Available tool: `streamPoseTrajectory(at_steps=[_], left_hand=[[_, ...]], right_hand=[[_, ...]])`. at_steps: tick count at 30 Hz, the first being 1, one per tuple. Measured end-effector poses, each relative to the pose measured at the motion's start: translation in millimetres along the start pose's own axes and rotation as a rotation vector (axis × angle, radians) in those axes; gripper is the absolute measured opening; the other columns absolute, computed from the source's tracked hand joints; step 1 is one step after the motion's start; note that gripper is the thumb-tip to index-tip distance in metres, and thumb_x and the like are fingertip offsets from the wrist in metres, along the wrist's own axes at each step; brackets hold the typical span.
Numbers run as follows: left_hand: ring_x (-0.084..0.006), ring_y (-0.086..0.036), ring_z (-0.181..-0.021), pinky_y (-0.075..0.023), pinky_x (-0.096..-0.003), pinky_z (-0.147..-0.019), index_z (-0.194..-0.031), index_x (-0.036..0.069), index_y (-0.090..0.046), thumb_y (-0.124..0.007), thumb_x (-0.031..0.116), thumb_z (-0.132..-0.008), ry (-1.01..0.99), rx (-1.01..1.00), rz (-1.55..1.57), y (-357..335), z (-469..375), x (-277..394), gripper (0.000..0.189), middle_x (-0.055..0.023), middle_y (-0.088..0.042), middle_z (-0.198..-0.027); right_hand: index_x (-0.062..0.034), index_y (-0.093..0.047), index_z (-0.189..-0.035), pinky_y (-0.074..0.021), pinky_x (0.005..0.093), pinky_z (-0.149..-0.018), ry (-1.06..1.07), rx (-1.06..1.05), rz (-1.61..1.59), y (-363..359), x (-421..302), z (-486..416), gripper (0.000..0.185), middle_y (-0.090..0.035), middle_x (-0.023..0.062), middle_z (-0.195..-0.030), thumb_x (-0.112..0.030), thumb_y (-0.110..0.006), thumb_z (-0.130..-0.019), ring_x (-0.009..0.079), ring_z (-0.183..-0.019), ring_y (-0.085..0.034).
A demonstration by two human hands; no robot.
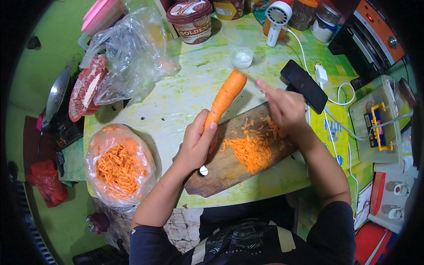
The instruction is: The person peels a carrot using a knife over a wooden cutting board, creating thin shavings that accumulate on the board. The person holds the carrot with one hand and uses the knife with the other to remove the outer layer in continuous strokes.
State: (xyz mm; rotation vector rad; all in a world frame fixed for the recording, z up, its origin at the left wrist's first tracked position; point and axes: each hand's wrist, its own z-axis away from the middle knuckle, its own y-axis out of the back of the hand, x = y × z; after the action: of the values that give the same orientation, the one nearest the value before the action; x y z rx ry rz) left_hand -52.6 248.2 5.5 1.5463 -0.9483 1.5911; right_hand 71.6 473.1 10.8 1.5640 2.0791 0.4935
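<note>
A whole orange carrot stands tilted in my left hand, which grips its narrow lower end. My right hand is raised to the carrot's right, index finger stretched toward its thick end; a thin, blurred blade-like tool seems to run from these fingers to the carrot top. Under both hands lies a wooden cutting board with a pile of cut carrot strips and scattered peelings. Near the left wrist a small round dark-and-silver object rests on the board. Left of it, a clear plastic bag holds many carrot strips.
A plastic cup, an ice cream tub and a white handheld fan stand at the back. A phone and white cables lie on the right, beside a clear bin. Crumpled plastic bags fill the back left.
</note>
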Motion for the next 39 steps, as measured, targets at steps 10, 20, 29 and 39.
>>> streamPoseTrajectory(at_steps=[10, 20, 29, 39], left_hand=[[-0.0115, -0.040, -0.054, -0.0327, -0.0299, -0.053, -0.090, 0.004, -0.046, -0.049, 0.020, -0.100, -0.026, 0.130, -0.233, 0.3, -1.0, -1.6, 0.019, -0.0030, -0.043, -0.059], [-0.0063, -0.034, -0.044, -0.0286, -0.0221, -0.040, -0.098, 0.003, -0.047, -0.041, 0.034, -0.103, -0.104, 0.130, -0.073, 0.8, -2.3, 1.2, 0.031, 0.0023, -0.040, -0.059], [-0.0176, -0.041, -0.050, -0.0339, -0.0334, -0.050, -0.088, 0.001, -0.044, -0.046, 0.019, -0.100, -0.056, 0.170, -0.369, 0.1, -1.8, -3.4, 0.022, -0.0093, -0.043, -0.058], [-0.0292, -0.046, -0.051, -0.0361, -0.0385, -0.051, -0.086, 0.001, -0.043, -0.051, 0.017, -0.097, -0.184, 0.212, -0.590, -5.3, -3.7, 0.5, 0.021, -0.0176, -0.045, -0.059]], right_hand=[[-0.0054, -0.066, -0.122, -0.0405, 0.0313, -0.047, 0.161, -0.223, -0.074, 8.8, -24.2, -1.9, 0.046, -0.049, 0.0024, -0.063, 0.001, -0.068, -0.076, 0.0177, -0.048, -0.049], [-0.0127, -0.067, -0.126, -0.0379, 0.0313, -0.042, -0.007, 0.145, 0.058, -9.5, 15.3, 3.7, 0.054, -0.036, 0.0006, -0.056, -0.003, -0.067, -0.072, 0.0142, -0.044, -0.043], [-0.0034, -0.068, -0.118, -0.0479, 0.0318, -0.052, 0.024, -0.259, -0.102, -0.2, -10.8, 7.2, 0.033, -0.071, 0.0109, -0.088, 0.003, -0.061, -0.086, 0.0194, -0.054, -0.058], [-0.0052, -0.066, -0.122, -0.0508, 0.0283, -0.055, -0.044, -0.327, -0.096, -1.0, -22.7, 6.9, 0.039, -0.072, 0.0160, -0.097, 0.007, -0.059, -0.085, 0.0207, -0.055, -0.060]])
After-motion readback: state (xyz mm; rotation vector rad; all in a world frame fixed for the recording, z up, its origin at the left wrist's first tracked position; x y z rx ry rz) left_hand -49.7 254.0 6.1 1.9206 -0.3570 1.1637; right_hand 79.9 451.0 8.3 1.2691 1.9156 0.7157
